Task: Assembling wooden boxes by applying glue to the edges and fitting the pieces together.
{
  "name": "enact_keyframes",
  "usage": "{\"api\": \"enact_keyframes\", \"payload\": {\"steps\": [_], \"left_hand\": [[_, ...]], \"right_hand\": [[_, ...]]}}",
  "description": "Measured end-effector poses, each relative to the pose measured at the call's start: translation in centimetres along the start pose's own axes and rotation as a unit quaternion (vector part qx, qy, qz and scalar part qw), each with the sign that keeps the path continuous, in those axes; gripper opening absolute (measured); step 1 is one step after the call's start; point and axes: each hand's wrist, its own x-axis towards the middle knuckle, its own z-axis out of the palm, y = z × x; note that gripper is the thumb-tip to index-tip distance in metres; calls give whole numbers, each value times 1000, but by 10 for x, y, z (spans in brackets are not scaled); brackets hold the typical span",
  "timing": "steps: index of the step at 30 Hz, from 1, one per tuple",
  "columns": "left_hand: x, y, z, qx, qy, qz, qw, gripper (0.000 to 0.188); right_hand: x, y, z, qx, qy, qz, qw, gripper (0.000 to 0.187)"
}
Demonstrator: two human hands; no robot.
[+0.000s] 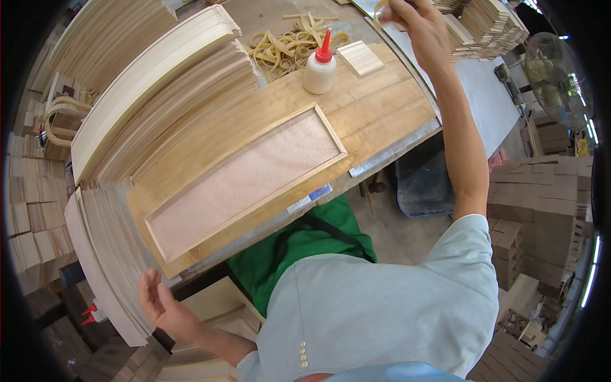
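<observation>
My right hand (417,28) is raised at the top, beyond the table's far side, its fingers closed on a tan rubber band (379,14) that shows partly at the upper edge. My left hand (162,307) is open and empty, thumb apart from loosely bent fingers, beside a stack of thin pinkish sheets (105,274). Between the hands, a shallow wooden frame with a pinkish panel (245,184) lies on a wooden work board (388,95). Behind it stands a white glue bottle (319,73) with a red nozzle. A tangled heap of tan rubber bands (283,54) lies to its left.
Long stacks of wooden strips (159,83) line the table's left side. A small wooden square (360,58) sits right of the bottle. More stacked wood (487,28) and a fan (552,76) are at the far right. Below the table edge is a dark bin (423,181).
</observation>
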Motion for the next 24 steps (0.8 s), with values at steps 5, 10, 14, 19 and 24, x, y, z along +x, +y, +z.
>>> {"api": "enact_keyframes", "payload": {"steps": [5,10,14,19,24], "left_hand": [[-16,86,107,-97,-195,58,974,59],[2,108,149,-202,-414,-172,871,52],[16,34,68,-345,-355,-201,845,42],[30,-22,-36,-144,-196,-125,962,39],[58,-20,-52,58,36,-140,988,24]], "right_hand": [[-110,-104,81,82,-190,160,965,15],[-158,-123,118,237,-320,301,866,11],[-158,-91,88,157,-351,281,879,16],[-129,-37,55,-130,-284,258,914,18],[-111,43,-101,-326,19,172,929,30]]}}
